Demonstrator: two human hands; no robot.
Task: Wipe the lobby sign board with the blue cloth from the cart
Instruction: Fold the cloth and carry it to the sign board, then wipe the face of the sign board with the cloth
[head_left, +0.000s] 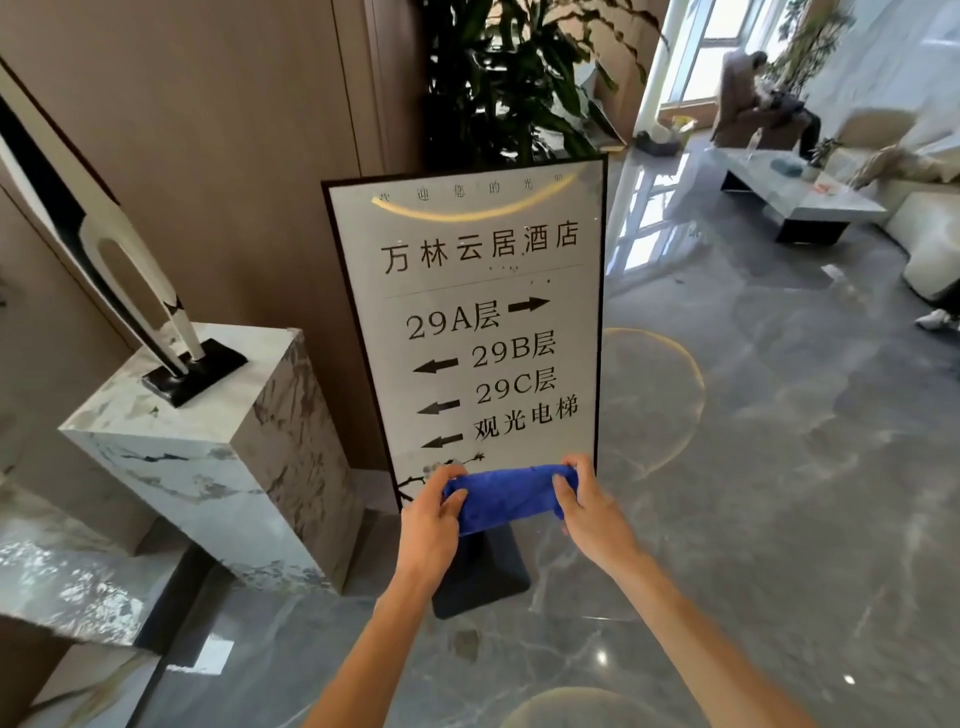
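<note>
Nearest the camera, two bare forearms reach forward over the grey marble floor (727, 467), and from there the scene runs from big to small. The tall sign board (467, 322), a pale panel in a dark frame on a black base, stands upright just ahead, beside a marble pedestal (208, 447) carrying a black-and-white sculpture (130, 291), with a leafy plant (509, 78) behind. Low in front of the board's bottom edge, the blue cloth (506, 499) is stretched between both hands: the left hand (434, 512) grips its left end with curled fingers, the right hand (584, 506) pinches its right end the same way. The cloth is clearly fetched already, so that part looks done. Whether it touches the panel is hard to tell; it seems held just before it. The wiping itself appears to lie ahead.
</note>
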